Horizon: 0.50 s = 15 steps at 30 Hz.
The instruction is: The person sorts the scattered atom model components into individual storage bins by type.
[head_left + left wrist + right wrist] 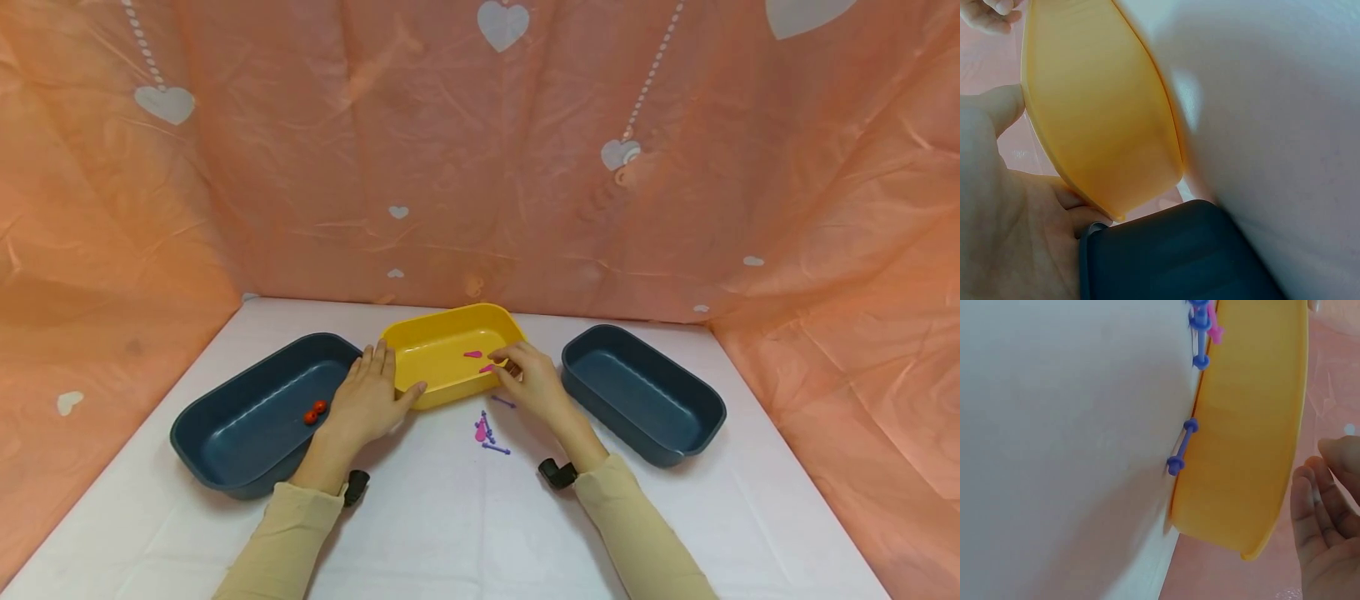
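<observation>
My left hand rests on the left end of a yellow tray, fingers extended and thumb along the near rim. That thumb touches the rim in the left wrist view. Over the tray's right end hovers my right hand, thumb and fingertips close together. No thing shows between those fingers in the right wrist view. One pink piece lies in the tray; another pink piece is right by the right fingertips. A purple bar with knobbed ends lies beside the tray's near wall.
Several purple bars and a pink piece lie in a small pile in front of the tray. At left, a dark blue bin holds two red beads. Another dark blue bin stands at right.
</observation>
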### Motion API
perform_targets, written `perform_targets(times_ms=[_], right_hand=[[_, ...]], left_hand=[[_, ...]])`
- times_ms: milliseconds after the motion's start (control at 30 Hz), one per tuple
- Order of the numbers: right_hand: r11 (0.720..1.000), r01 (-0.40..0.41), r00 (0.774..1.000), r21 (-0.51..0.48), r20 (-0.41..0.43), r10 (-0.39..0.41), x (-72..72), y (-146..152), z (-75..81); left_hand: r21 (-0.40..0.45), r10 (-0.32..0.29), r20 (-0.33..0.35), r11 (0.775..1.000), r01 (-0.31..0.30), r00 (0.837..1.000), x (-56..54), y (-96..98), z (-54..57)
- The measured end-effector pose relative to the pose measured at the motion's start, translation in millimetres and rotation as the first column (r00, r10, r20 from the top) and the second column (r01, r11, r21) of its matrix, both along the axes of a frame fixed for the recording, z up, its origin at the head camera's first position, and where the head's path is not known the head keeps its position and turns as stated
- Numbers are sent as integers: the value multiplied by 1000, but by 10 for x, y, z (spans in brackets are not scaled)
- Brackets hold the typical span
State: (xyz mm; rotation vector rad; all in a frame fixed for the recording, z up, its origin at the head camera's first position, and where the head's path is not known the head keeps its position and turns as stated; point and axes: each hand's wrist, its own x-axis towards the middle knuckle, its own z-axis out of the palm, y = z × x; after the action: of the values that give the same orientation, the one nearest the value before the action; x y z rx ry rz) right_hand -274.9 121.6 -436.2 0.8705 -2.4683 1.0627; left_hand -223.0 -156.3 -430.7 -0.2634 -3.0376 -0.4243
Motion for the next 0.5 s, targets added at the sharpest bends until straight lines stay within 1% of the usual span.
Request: perform_targets(times_ms=[167, 333, 400, 500], right_hand=[[997, -60, 998, 38, 21, 59, 97, 28, -4], [985, -137, 990, 105, 39, 134, 148, 38, -13], [978, -150, 988, 142, 63, 142, 156, 33, -19], [967, -163, 981, 194, 133, 139, 173, 9, -30]], left_hand=[[2, 0, 7, 1000, 0, 1000, -3, -7, -8], [3, -1, 7, 1000, 1, 1000, -4, -12, -15], [3, -3, 8, 1000, 3, 1000, -2, -13, -14], [2, -4, 11, 1000, 4, 1000, -2, -19, -9]])
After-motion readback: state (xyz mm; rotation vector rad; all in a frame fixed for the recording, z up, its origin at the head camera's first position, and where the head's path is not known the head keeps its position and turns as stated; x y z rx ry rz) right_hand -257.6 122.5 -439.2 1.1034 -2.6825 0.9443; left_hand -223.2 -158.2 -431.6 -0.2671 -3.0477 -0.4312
